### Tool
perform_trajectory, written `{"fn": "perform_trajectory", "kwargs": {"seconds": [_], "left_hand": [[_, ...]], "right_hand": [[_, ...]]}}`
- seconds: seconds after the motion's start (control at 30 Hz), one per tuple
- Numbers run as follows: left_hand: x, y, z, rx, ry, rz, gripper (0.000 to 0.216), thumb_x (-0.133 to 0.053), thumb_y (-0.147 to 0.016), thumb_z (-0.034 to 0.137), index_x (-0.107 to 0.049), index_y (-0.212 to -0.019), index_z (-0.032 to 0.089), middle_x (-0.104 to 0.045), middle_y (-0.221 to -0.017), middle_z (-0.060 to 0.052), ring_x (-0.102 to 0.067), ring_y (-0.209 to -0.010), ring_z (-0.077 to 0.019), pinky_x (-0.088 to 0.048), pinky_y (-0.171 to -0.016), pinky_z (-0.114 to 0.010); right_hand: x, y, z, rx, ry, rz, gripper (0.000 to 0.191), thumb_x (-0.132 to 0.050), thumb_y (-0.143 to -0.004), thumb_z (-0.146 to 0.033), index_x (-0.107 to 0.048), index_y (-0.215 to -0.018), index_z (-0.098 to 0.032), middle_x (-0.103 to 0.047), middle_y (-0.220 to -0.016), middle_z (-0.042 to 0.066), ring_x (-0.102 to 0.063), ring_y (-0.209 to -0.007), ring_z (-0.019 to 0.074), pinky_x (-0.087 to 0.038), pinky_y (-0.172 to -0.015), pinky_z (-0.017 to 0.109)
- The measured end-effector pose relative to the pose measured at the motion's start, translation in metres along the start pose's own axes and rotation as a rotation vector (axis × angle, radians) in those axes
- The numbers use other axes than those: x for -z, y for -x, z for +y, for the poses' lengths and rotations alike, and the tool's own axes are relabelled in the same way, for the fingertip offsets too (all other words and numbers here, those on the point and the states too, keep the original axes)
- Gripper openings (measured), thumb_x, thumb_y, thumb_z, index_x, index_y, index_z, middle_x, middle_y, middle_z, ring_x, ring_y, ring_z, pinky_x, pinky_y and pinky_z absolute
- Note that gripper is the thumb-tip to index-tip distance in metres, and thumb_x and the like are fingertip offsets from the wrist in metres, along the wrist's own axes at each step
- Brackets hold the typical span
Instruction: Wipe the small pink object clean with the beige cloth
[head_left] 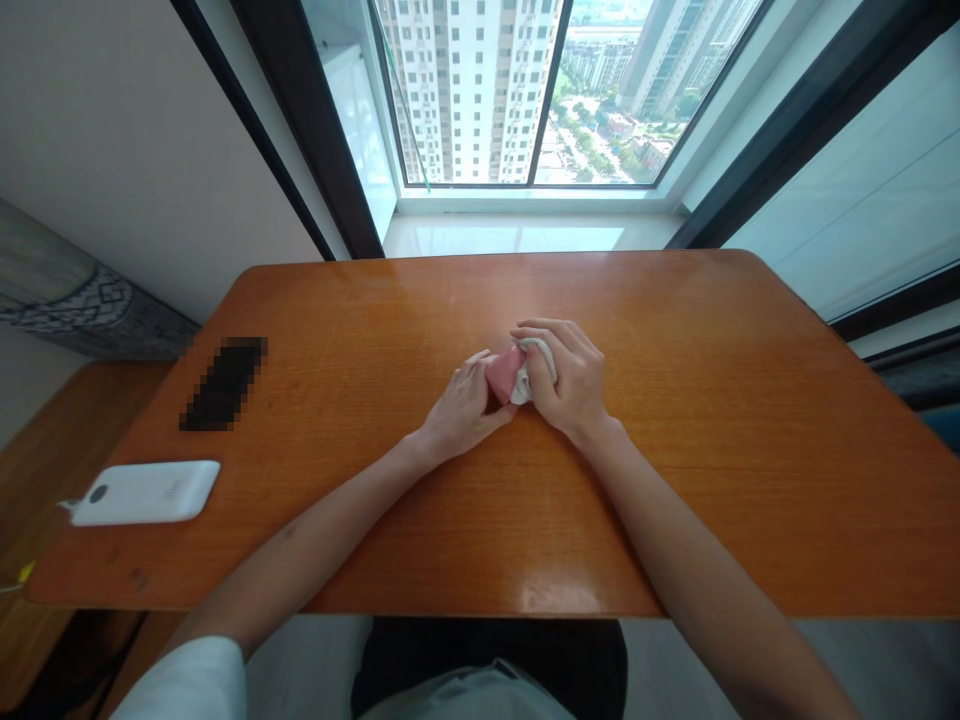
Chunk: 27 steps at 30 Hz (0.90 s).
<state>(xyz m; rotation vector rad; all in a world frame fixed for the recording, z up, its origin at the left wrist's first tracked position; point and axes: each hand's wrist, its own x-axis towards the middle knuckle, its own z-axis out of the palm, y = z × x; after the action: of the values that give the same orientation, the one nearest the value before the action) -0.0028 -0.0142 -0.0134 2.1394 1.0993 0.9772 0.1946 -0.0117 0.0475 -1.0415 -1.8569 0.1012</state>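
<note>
Left hand: my left hand (466, 405) rests on the tabletop (675, 450) near its middle, fingers curled and pinching the left edge of a small pink and white cloth bundle (512, 376).
Right hand: my right hand (568, 378) is cupped over the right side of the bundle, fingers bent around its white part and gripping it.
Hands together: my two hands meet at the bundle, almost touching each other, with both wrists down on the wood.
Bundle: it sits between my hands at the centre of the tabletop, pink on the left, white on the right; most of it is covered, so I cannot tell its full shape.
Power bank: a white power bank (146, 492) lies flat near the left edge of the tabletop, well apart from my hands, with a cable at its left end.
Dark object: a blurred dark rectangle (223, 383) lies beyond the power bank; I cannot tell what it is.
Window: a window (525, 90) beyond the far edge shows tall buildings.
</note>
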Motion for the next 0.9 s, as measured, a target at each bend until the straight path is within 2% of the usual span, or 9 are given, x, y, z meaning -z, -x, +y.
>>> {"fn": "perform_trajectory", "kwargs": {"seconds": [0.1, 0.2, 0.3, 0.37, 0.5, 0.63, 0.7, 0.77, 0.9], "left_hand": [[0.001, -0.001, 0.004, -0.017, 0.099, 0.077, 0.066, -0.081, -0.091, 0.031, -0.050, -0.148, 0.022, -0.067, -0.150, -0.016, -0.069, -0.135, -0.0314, -0.057, -0.119, -0.053], [0.003, 0.001, 0.004, -0.044, 0.147, 0.151, 0.073, -0.086, -0.087, 0.039, -0.047, -0.147, 0.023, -0.071, -0.142, -0.014, -0.075, -0.121, -0.0281, -0.064, -0.105, -0.046], [0.003, 0.002, 0.000, 0.012, 0.122, 0.182, 0.061, -0.084, -0.090, 0.045, -0.048, -0.136, 0.025, -0.076, -0.117, -0.007, -0.077, -0.095, -0.0235, -0.063, -0.080, -0.038], [0.002, 0.001, -0.002, 0.030, 0.120, 0.176, 0.058, -0.082, -0.093, 0.046, -0.047, -0.134, 0.025, -0.076, -0.111, -0.004, -0.075, -0.087, -0.0211, -0.059, -0.074, -0.034], [0.002, -0.007, -0.001, 0.018, 0.140, 0.142, 0.067, -0.086, -0.092, 0.047, -0.045, -0.140, 0.024, -0.073, -0.134, -0.011, -0.075, -0.108, -0.0233, -0.060, -0.092, -0.036], [0.002, -0.010, 0.001, 0.077, 0.135, 0.123, 0.066, -0.085, -0.092, 0.046, -0.044, -0.140, 0.023, -0.073, -0.133, -0.010, -0.074, -0.111, -0.0233, -0.058, -0.096, -0.036], [0.002, -0.008, 0.000, 0.089, 0.121, 0.118, 0.067, -0.084, -0.092, 0.045, -0.043, -0.141, 0.023, -0.073, -0.132, -0.010, -0.075, -0.109, -0.0235, -0.059, -0.095, -0.036], [0.000, -0.006, -0.003, 0.085, 0.095, 0.126, 0.070, -0.084, -0.091, 0.045, -0.043, -0.143, 0.022, -0.073, -0.132, -0.010, -0.075, -0.108, -0.0242, -0.060, -0.094, -0.037], [-0.007, -0.004, -0.014, 0.002, 0.064, 0.165, 0.061, -0.072, -0.101, 0.050, -0.045, -0.148, 0.022, -0.071, -0.140, -0.014, -0.075, -0.120, -0.0283, -0.063, -0.103, -0.046]], "right_hand": [[0.003, -0.004, -0.005, 0.123, 0.173, -0.100, 0.033, -0.052, -0.110, -0.032, -0.080, -0.122, -0.020, -0.083, -0.129, 0.012, -0.076, -0.116, 0.0324, -0.059, -0.103, 0.051], [-0.006, -0.004, -0.015, 0.177, 0.227, -0.141, 0.031, -0.055, -0.110, -0.034, -0.079, -0.126, -0.021, -0.082, -0.134, 0.012, -0.074, -0.119, 0.0329, -0.058, -0.104, 0.052], [-0.013, -0.004, -0.024, 0.176, 0.214, -0.160, 0.031, -0.057, -0.110, -0.035, -0.078, -0.130, -0.023, -0.081, -0.138, 0.010, -0.073, -0.123, 0.0329, -0.057, -0.108, 0.053], [-0.015, -0.004, -0.024, 0.135, 0.137, -0.155, 0.031, -0.056, -0.111, -0.035, -0.079, -0.129, -0.024, -0.081, -0.138, 0.010, -0.074, -0.123, 0.0318, -0.057, -0.109, 0.052], [-0.022, -0.003, -0.002, -0.153, -0.272, -0.026, 0.037, -0.049, -0.113, -0.043, -0.082, -0.116, -0.025, -0.084, -0.129, 0.008, -0.077, -0.121, 0.0273, -0.058, -0.111, 0.047], [-0.039, 0.004, 0.024, -0.610, -0.776, 0.106, 0.047, -0.045, -0.109, -0.053, -0.081, -0.108, -0.023, -0.087, -0.105, 0.006, -0.081, -0.095, 0.0247, -0.065, -0.093, 0.042], [-0.042, 0.007, 0.026, -0.674, -0.829, 0.127, 0.047, -0.044, -0.108, -0.052, -0.080, -0.107, -0.023, -0.087, -0.103, 0.007, -0.081, -0.093, 0.0251, -0.065, -0.092, 0.043], [-0.039, 0.007, 0.018, -0.571, -0.663, 0.136, 0.046, -0.043, -0.111, -0.050, -0.081, -0.111, -0.023, -0.087, -0.112, 0.008, -0.081, -0.104, 0.0263, -0.064, -0.099, 0.046], [-0.028, 0.006, -0.018, -0.037, -0.029, 0.002, 0.036, -0.050, -0.112, -0.038, -0.078, -0.130, -0.025, -0.081, -0.140, 0.009, -0.070, -0.136, 0.0337, -0.052, -0.121, 0.056]]}}
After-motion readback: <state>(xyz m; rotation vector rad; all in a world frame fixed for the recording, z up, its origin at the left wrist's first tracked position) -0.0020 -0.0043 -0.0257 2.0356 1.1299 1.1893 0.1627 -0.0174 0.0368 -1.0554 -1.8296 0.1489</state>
